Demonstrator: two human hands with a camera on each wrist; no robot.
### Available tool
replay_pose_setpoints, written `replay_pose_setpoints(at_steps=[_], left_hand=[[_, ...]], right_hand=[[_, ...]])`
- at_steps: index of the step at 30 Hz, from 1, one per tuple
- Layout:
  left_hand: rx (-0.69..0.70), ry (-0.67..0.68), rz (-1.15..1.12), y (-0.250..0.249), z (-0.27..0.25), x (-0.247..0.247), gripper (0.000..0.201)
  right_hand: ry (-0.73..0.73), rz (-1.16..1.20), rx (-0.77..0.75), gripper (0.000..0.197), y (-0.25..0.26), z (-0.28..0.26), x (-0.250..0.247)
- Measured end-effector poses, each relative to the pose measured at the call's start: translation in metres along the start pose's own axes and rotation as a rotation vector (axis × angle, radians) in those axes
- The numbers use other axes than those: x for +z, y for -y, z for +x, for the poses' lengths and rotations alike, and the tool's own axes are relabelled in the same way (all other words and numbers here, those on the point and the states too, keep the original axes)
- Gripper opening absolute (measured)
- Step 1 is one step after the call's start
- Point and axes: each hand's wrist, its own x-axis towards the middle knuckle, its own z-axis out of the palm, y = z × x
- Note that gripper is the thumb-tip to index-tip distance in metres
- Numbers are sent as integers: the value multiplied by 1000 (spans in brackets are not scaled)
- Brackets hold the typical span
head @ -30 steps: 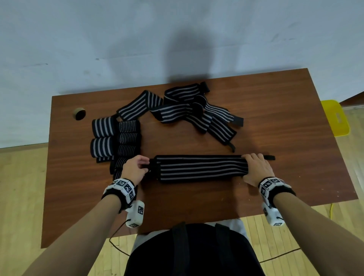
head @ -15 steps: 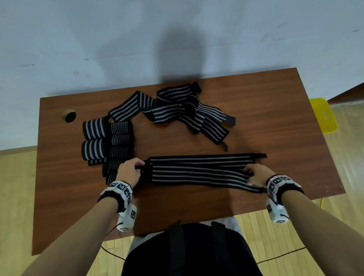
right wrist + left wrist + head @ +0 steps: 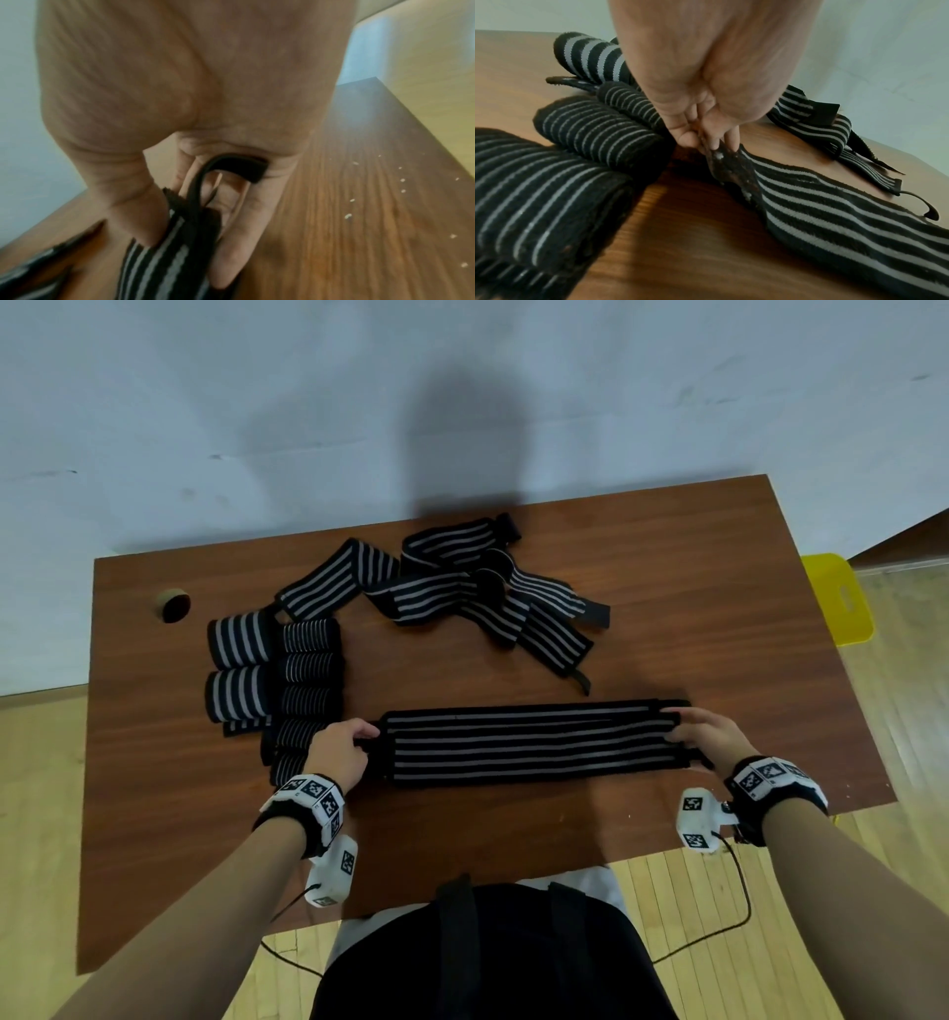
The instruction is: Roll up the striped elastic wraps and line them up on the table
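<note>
Fabric like this wrap (image 3: 531, 744) looks soft, light and stretchy to me, stretched flat on the table (image 3: 667, 824) between my hands, so the ends seem the best hold. My left hand (image 3: 339, 752) pinches its dark end tab; my right hand (image 3: 711, 737) grips the other end and its loop (image 3: 231, 164). Finished rolls (image 3: 308, 670) sit just beyond my left hand, partly hidden behind it.

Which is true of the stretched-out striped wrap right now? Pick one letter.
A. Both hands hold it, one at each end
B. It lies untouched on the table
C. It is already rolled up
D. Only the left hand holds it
A: the left hand pinches one end of the stretched wrap and the right hand grips the other end, above the table.
</note>
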Motion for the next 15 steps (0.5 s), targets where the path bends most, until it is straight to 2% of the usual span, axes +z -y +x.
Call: replay_pose_setpoints(at_steps=[2,4,6,8,12,15], left_hand=[[11,10,2,0,-2,-2,49],[12,21,3,0,-3,-4,55],[0,33,-13,0,-4,-5,55],[-20,28,-59,1,-5,-5,53],[-14,-56,-159,-5,-5,-5,46],[2,-106,-122,-12,-4,-4,38]], right_hand=[[-19,-33,4,48,-8,-2,-2],[-34,52,22,46,-14,-4,-2],[-35,357,97,43,-18,-7,-4],[-73,579,169,50,-17,-10,-5],[-151,606,134,57,-16,-15,-4],[-177,499,86,65,-19,-13,-1]])
